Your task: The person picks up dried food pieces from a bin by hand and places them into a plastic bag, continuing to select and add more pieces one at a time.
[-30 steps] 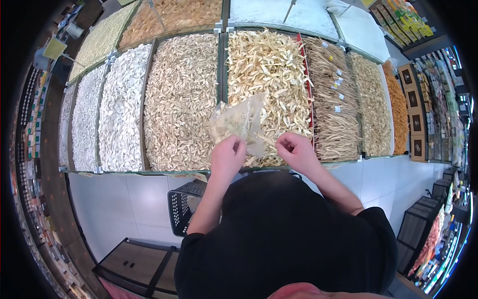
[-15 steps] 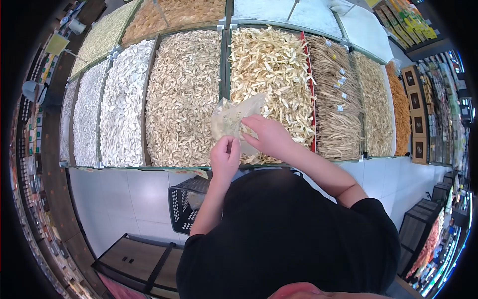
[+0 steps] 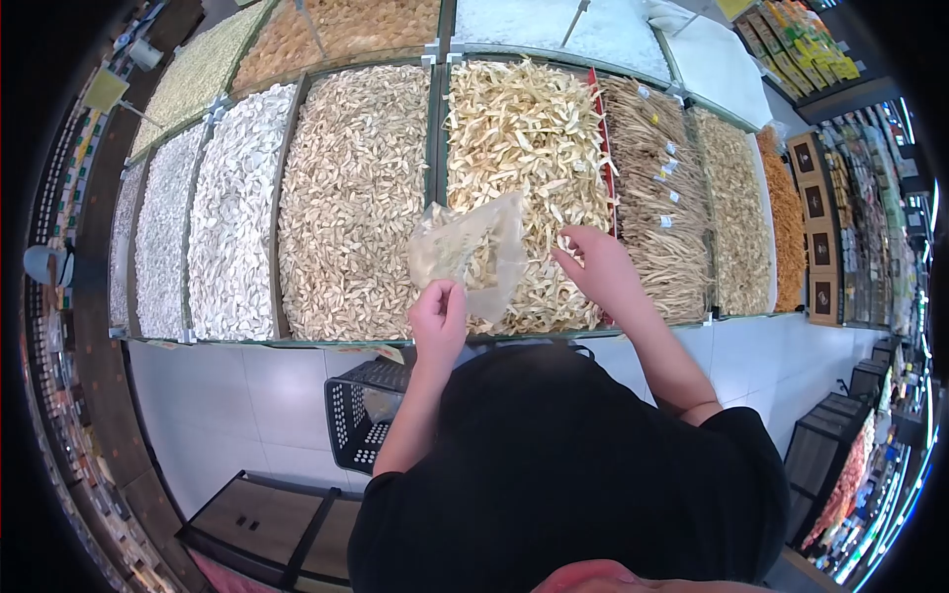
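Note:
My left hand [image 3: 438, 314] pinches the lower edge of a clear plastic bag [image 3: 465, 252], which spreads over the border between two bins. Some pale pieces show in or through the bag. To the right of the bag, my right hand [image 3: 600, 269] hovers over the bin of long yellowish dried slices [image 3: 524, 128], thumb and fingers curled toward each other around a small pale piece. Left of that bin lies a bin of smaller beige dried slices [image 3: 346, 188]. The bag and my right hand are apart.
White slices [image 3: 237, 217] fill a bin on the left; bundled thin brown roots [image 3: 657, 198] lie on the right behind a red divider. A black basket [image 3: 346, 420] stands on the floor below the bins' front edge. A dark cabinet [image 3: 252, 519] is at the lower left.
My right hand has left the bag and moved right, over the yellowish slices. The bag now hangs more spread out from my left hand. The view has shifted slightly.

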`<state>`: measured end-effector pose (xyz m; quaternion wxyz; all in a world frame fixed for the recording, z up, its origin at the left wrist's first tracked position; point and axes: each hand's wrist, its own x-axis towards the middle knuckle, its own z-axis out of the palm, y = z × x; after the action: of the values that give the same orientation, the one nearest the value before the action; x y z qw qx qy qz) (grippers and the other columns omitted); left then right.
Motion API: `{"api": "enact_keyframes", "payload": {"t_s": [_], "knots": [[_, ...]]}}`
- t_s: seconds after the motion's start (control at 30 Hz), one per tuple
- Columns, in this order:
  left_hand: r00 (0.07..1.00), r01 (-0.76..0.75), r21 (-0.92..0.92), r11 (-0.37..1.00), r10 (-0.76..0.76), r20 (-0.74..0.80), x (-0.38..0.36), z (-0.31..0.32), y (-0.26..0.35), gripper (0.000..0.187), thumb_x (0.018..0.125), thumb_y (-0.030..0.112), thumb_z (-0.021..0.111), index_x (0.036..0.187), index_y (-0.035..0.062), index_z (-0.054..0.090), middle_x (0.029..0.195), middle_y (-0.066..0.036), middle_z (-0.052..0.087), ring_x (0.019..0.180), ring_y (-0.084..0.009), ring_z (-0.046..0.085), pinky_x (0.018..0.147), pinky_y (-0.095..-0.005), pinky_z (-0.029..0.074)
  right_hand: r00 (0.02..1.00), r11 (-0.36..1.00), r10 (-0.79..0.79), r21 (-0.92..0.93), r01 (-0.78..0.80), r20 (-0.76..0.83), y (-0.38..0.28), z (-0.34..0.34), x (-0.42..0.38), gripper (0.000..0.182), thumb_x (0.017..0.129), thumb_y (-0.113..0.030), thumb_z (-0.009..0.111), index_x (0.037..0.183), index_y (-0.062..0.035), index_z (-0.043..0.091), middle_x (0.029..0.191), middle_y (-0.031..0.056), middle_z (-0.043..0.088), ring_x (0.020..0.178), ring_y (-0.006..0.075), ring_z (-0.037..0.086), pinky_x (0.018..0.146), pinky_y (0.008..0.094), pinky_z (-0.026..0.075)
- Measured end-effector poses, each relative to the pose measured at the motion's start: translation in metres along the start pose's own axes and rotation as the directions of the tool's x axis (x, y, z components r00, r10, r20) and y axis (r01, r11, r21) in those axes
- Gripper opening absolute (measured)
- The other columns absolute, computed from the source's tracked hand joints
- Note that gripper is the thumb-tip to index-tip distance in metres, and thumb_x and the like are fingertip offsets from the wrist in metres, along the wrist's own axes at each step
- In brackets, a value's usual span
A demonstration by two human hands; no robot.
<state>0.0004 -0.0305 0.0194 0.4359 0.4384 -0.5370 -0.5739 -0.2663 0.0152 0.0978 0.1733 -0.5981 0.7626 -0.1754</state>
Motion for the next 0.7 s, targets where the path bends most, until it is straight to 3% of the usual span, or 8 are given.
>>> {"api": "enact_keyframes", "payload": {"t_s": [0.07,0.17,0.27,0.4,0.5,0.63,0.7], "knots": [[1.000,0.003,0.007,1.000,-0.003,0.030,0.001,-0.001,-0.001,0.014,0.104,0.010,0.061,0.093,0.0007,0.062,0.073,0.003,0.058,0.062,-0.0035,0.054,0.057,-0.0201,0.043,0.992,0.987,0.121,0.105,-0.125,0.046,0.005,0.002,0.003,0.044,0.094,-0.040,0.073,0.114,-0.0014,0.071,0.090,0.0150,0.073,0.079,0.0297,0.071,0.073,0.0401,0.057],[0.999,0.021,0.000,1.000,-0.021,0.048,0.003,0.001,0.000,0.014,0.104,0.010,0.061,0.093,0.0009,0.062,0.073,0.002,0.059,0.062,-0.0037,0.054,0.057,-0.0203,0.043,0.956,0.962,0.179,0.162,-0.220,0.232,0.006,0.024,0.009,0.045,0.093,-0.044,0.074,0.108,-0.0015,0.073,0.083,0.0145,0.072,0.071,0.0268,0.070,0.069,0.0389,0.056],[0.997,0.055,0.005,0.998,-0.055,0.063,0.003,0.001,0.004,0.015,0.104,0.010,0.061,0.092,0.0008,0.062,0.073,0.002,0.059,0.063,-0.0040,0.054,0.058,-0.0204,0.043,0.947,0.932,0.154,0.277,-0.234,0.281,-0.003,0.055,0.018,0.051,0.092,-0.050,0.072,0.096,0.0005,0.073,0.086,0.0182,0.073,0.079,0.0349,0.071,0.073,0.0449,0.055],[0.998,0.043,0.004,0.999,-0.043,0.041,0.003,0.002,0.008,0.015,0.103,0.009,0.061,0.091,0.0000,0.062,0.072,0.003,0.058,0.062,-0.0031,0.053,0.057,-0.0201,0.041,0.978,0.951,0.062,0.285,-0.118,0.197,-0.002,0.079,0.024,0.044,0.093,-0.043,0.071,0.085,-0.0002,0.071,0.079,0.0174,0.071,0.075,0.0364,0.069,0.070,0.0456,0.053],[1.000,0.013,-0.023,1.000,-0.013,-0.005,0.002,0.002,0.004,0.015,0.102,0.006,0.062,0.089,-0.0009,0.062,0.069,0.005,0.056,0.061,-0.0009,0.049,0.054,-0.0197,0.038,0.980,0.910,0.061,0.392,-0.133,0.190,0.003,0.061,0.019,0.035,0.094,-0.033,0.069,0.082,-0.0003,0.069,0.071,0.0150,0.068,0.065,0.0303,0.066,0.063,0.0417,0.051],[1.000,0.025,-0.058,0.998,-0.026,-0.018,0.002,0.001,0.005,0.015,0.102,0.006,0.062,0.088,-0.0007,0.062,0.069,0.005,0.055,0.060,-0.0010,0.048,0.054,-0.0196,0.037,0.978,0.864,0.143,0.464,-0.197,0.149,0.011,0.023,0.017,0.026,0.094,-0.024,0.072,0.083,-0.0005,0.069,0.064,0.0083,0.063,0.057,0.0159,0.056,0.057,0.0334,0.046],[1.000,0.016,-0.059,0.998,-0.017,-0.019,0.002,0.002,0.003,0.015,0.102,0.005,0.063,0.088,-0.0007,0.062,0.069,0.005,0.055,0.060,-0.0010,0.048,0.054,-0.0196,0.037,0.967,0.840,0.236,0.480,-0.251,0.092,0.045,0.032,0.028,0.027,0.093,-0.027,0.073,0.086,-0.0010,0.071,0.066,0.0089,0.065,0.058,0.0173,0.059,0.058,0.0337,0.048]]}}
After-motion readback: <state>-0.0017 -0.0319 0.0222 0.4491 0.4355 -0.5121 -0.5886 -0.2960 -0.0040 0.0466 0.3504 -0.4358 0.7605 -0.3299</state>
